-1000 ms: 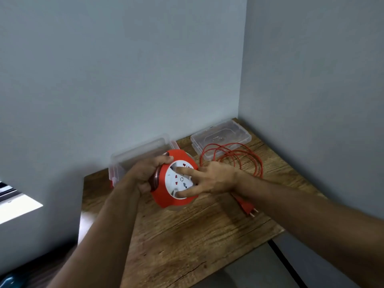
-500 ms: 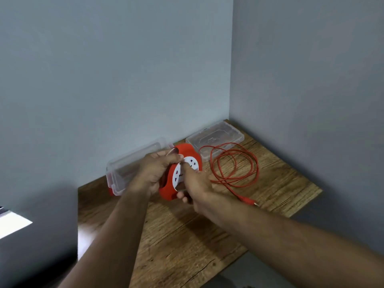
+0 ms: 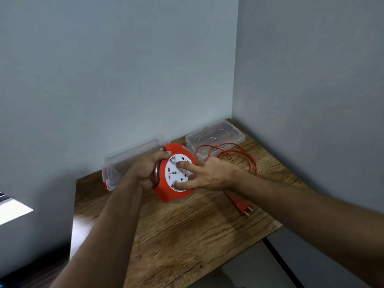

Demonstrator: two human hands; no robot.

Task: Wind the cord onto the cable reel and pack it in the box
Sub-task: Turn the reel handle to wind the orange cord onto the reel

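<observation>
Two hands on the cable reel [image 3: 175, 173], held above the wooden table [image 3: 187, 231]: the left hand [image 3: 145, 170] wraps its edge, the right hand [image 3: 209, 173] spreads its fingers on the white socket face. Behind, the clear box [image 3: 124, 161] stands against the wall, its contents hard to make out. The lid [image 3: 215, 138] lies apart in the corner. Loose red cord [image 3: 232, 155] loops beside it, the plug [image 3: 242, 206] resting on the table.
</observation>
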